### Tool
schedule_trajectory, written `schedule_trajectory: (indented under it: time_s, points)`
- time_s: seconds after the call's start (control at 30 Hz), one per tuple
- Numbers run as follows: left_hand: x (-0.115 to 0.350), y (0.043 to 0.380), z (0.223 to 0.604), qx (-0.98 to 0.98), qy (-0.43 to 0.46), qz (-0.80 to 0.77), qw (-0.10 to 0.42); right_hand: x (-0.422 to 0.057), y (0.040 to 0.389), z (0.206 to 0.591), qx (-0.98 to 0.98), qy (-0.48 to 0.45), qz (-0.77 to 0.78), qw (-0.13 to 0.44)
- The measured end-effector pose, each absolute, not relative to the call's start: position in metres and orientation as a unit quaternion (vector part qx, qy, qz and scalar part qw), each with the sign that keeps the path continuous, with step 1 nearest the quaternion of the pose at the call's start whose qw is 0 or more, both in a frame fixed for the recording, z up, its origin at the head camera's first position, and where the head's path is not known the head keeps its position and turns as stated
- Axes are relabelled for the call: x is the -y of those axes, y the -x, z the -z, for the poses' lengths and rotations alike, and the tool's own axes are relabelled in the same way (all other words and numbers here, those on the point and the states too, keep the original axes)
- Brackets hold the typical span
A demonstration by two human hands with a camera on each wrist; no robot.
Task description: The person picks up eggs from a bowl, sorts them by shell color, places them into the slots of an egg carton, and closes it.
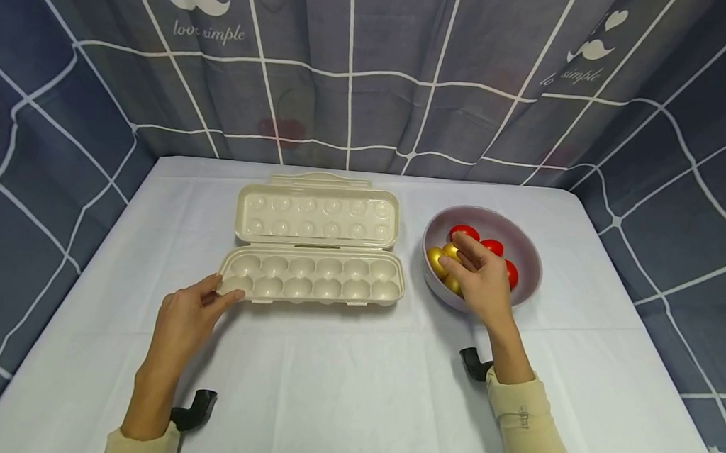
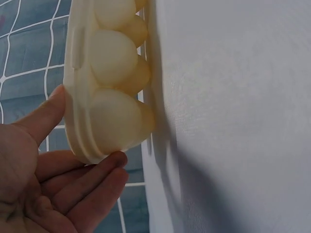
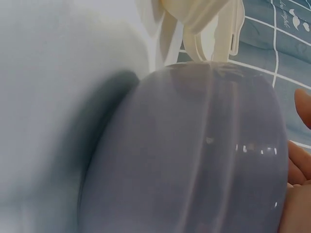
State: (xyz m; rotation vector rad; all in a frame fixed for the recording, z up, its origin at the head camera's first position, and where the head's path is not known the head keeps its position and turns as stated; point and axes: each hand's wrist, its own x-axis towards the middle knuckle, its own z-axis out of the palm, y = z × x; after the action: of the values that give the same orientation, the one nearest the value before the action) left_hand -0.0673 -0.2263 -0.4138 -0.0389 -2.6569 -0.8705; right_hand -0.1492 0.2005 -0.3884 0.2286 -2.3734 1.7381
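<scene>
A cream plastic egg carton (image 1: 312,272) lies with its lid folded back and its cups vacant. My left hand (image 1: 184,319) holds its near left corner, thumb at the rim and fingertips at the end wall, as the left wrist view shows. To the right stands a mauve bowl (image 1: 529,268) with shiny eggs inside: red eggs (image 1: 492,247) toward the back and right, gold eggs (image 1: 436,261) on the left. Over the bowl is my right hand (image 1: 483,279), fingers loosely spread above the eggs, with nothing visible between them. In the right wrist view the bowl wall (image 3: 194,145) hides the eggs.
A white cloth (image 1: 325,387) covers the table. Grey checked curtains (image 1: 378,114) rise behind it and at both sides. Black wrist camera mounts (image 1: 195,411) stick out beside each forearm.
</scene>
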Motion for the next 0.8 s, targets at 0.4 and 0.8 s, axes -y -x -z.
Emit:
schedule_trajectory:
  time_s: [0.4, 0.8]
  points:
    - [0.230, 0.064, 0.413, 0.938, -0.018, 0.335, 0.087, -0.204, 0.166, 0.385, 0.807, -0.065, -0.587, 0.029]
    - [0.232, 0.065, 0.414, 0.947, 0.006, 0.316, 0.059, -0.204, 0.176, 0.392, 0.849, -0.054, -0.525, -0.032]
